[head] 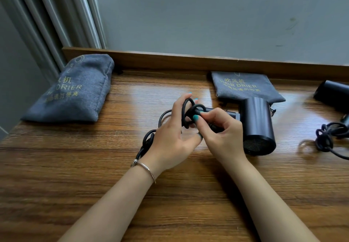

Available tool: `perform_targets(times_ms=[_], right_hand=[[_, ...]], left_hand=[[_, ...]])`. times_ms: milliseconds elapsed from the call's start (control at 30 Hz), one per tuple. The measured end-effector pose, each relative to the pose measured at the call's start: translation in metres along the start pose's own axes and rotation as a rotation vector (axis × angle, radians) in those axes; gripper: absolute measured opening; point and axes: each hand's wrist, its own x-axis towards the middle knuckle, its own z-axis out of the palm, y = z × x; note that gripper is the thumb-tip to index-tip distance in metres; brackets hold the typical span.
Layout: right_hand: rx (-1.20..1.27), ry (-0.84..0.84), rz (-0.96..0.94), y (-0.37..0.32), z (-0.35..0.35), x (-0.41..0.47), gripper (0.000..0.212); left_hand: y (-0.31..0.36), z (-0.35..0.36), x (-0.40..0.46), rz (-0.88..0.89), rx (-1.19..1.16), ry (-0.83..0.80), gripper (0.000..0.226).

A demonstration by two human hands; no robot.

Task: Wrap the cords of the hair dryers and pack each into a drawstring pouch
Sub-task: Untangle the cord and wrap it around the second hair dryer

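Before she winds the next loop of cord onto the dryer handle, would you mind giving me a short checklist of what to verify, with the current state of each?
1. Handle steadied: right hand grips the handle of the middle hair dryer: ok.
2. Cord under control: left hand holds loops of the black cord: ok.
3. Slack free: the rest of the cord trails under the left wrist, plug hidden: cannot tell.
4. Pouch ready: flat empty drawstring pouch lies behind the dryer; its opening is hidden: cannot tell.
5. Other dryer clear: its tangled cord lies apart at the right: ok.
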Motion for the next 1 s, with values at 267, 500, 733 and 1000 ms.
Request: perform_targets(times_ms=[267, 500, 733, 1000], right_hand=[[-0.035, -0.02, 0.025, -0.001, 0.004, 0.001, 0.01], [-0.126, -0.007, -0.1, -0.002, 0.002, 0.001, 0.025], [0.105, 0.174, 0.117, -0.009, -0.001, 0.004, 0.02], [0.255, 0.037, 0.124, -0.013, -0.003, 0.0, 0.014]], left_hand=[[0.007, -0.009, 0.002, 0.019, -0.413, -0.025, 0.062], [0.011, -0.004, 0.008, -0.043, -0.49, 0.131, 0.027], [0.001, -0.005, 0.008, -0.034, -0.381, 0.175, 0.023], [-0.002, -0.001, 0.01, -0.123, -0.155, 0.324, 0.033]])
